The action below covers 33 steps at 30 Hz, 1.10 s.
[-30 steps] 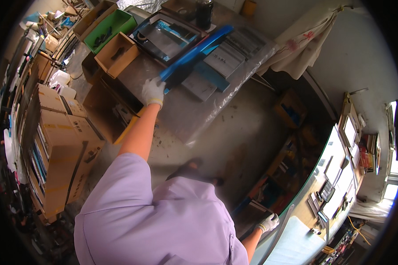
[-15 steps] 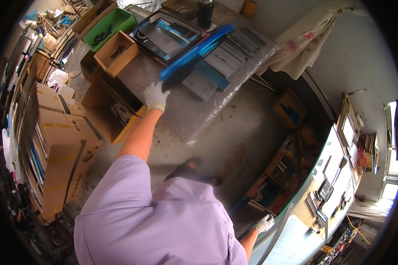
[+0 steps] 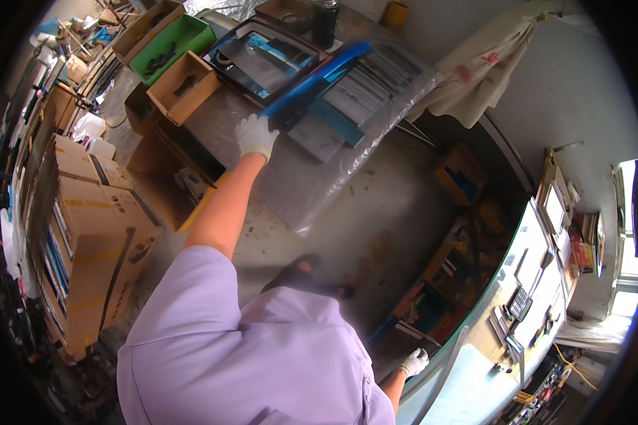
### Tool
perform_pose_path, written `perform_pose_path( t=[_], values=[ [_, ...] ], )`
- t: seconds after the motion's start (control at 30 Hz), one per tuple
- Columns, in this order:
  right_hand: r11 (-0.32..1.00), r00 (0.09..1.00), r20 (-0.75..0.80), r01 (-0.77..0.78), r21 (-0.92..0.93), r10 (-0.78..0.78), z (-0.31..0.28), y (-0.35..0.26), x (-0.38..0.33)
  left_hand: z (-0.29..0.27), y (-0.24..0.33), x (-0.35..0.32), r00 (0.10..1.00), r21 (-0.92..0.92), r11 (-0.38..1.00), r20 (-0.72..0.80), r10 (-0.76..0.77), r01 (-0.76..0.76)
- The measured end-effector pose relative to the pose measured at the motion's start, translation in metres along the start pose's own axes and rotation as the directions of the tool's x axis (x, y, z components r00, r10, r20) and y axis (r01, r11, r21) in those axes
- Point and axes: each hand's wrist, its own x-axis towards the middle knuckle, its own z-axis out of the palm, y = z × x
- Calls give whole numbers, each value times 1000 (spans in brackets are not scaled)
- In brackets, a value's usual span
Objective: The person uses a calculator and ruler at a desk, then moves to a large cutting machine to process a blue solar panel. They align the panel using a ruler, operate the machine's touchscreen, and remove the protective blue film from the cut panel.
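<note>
While the fingers of the left hand (image 3: pixel 255 137), in a white knit glove, now bend at the near end of a long, shiny blue strip (image 3: pixel 315 79), where half a second earlier they were spread just short of it, whether they clamp it cannot be told. The strip lies on a plastic-covered table (image 3: pixel 298 191) between a dark-rimmed shallow tray (image 3: pixel 290 38) and flat, rectangular grey pieces (image 3: pixel 359 92). Well apart, the white-gloved right hand (image 3: pixel 415 362), fingers curled, grip unclear, is just beside a glass-topped desk (image 3: pixel 468 379).
</note>
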Motion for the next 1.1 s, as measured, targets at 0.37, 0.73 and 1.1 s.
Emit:
perform_pose_path(
  t=[0.37,0.73,1.1],
  values=[
    [992,992,-49,-118,-37,116,-25,8,-39,-3,29,33,990,51,989,-22,141,-140],
    [968,936,-314,-84,238,158,-33,19,-38,54,105,-88,762,-17,864,-480,434,-503],
    [866,858,-122,-499,36,499,-47,194,38,37,366,-480,-269,-412,-258,-32,963,-874]
  ],
)
